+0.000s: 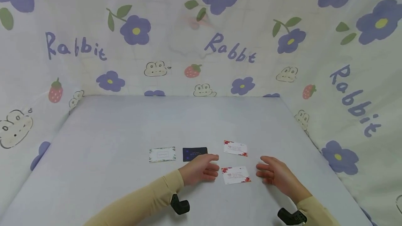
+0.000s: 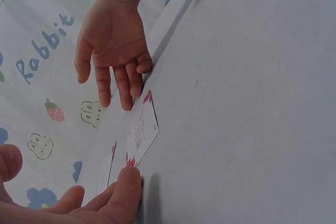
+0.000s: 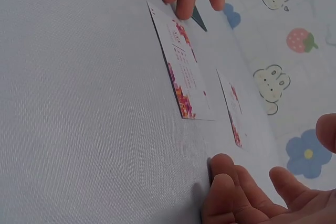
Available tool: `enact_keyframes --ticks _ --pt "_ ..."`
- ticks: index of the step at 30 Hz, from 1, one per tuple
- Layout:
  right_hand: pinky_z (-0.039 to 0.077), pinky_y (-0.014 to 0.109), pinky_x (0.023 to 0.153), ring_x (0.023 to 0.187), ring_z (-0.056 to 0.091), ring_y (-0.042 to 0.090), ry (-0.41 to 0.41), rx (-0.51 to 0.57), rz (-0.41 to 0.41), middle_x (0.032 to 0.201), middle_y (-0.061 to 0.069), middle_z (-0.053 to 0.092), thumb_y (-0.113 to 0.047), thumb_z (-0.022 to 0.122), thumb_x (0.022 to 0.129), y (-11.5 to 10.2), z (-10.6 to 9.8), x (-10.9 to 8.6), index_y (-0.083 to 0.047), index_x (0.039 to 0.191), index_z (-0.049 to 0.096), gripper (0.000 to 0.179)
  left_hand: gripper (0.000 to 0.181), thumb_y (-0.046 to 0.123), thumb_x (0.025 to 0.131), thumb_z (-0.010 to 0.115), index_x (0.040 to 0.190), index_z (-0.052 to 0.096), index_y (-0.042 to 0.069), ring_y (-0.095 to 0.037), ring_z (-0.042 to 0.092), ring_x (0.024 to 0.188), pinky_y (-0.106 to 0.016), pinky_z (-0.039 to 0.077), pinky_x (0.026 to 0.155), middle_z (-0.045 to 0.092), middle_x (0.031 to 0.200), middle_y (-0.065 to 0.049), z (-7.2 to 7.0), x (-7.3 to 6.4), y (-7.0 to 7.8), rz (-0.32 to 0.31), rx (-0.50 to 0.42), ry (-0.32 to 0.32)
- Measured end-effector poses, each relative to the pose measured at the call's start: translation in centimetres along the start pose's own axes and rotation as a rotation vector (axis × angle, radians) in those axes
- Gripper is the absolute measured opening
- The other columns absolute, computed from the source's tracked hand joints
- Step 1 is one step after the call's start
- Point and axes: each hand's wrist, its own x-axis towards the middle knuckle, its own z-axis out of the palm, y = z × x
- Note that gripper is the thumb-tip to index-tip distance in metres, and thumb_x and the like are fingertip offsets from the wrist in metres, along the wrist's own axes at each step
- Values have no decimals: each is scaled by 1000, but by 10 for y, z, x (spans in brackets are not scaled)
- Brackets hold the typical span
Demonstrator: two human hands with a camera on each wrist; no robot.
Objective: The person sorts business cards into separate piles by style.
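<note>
Two white cards with red flower corners lie on the table, a nearer card (image 1: 236,175) and a farther card (image 1: 235,148). My left hand (image 1: 201,169) is just left of the nearer card, fingers loosely extended and holding nothing; it overlaps a dark blue card (image 1: 192,152) in the head view. On the other side, my right hand (image 1: 276,175) has its palm turned inward, its relaxed fingers pointing toward the same card. The right wrist view shows the nearer card (image 3: 181,72) between the fingertips of both hands.
A white card with a leafy border (image 1: 162,154) lies left of the dark one. The pale table (image 1: 125,125) meets a patterned curtain (image 1: 176,37) at its back and sides. Each wrist wears a black camera mount (image 1: 180,204).
</note>
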Motion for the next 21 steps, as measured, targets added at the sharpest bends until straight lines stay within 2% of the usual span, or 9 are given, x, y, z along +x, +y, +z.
enact_keyframes --ticks 7,12,15,21 --pt "53 30 80 95 69 11 -45 -32 -20 140 24 57 -41 42 109 -1 4 -2 4 156 21 69 57 31 104 52 151 44 0 -28 68 103 -35 60 89 62 133 -27 3 -7 -3 -25 -40 -11" --pt "53 30 80 96 71 12 -93 -45 -25 134 20 63 -42 44 108 -3 12 -4 4 156 22 70 58 32 103 52 150 43 -1 -27 67 104 -38 58 96 61 134 -27 8 -10 -6 -30 -61 -41" --pt "54 29 80 96 71 13 -106 -44 -24 131 18 65 -42 45 108 -4 18 -6 4 155 24 69 57 31 103 53 149 44 -1 -26 66 103 -39 57 98 61 134 -27 11 -11 -6 -32 -84 -38" --pt "55 28 79 93 70 13 -104 -33 -16 134 22 63 -44 44 108 -4 24 -6 3 155 25 69 55 28 103 51 149 44 -3 -24 64 101 -42 55 102 60 132 -28 14 -13 -9 -27 -131 -21"
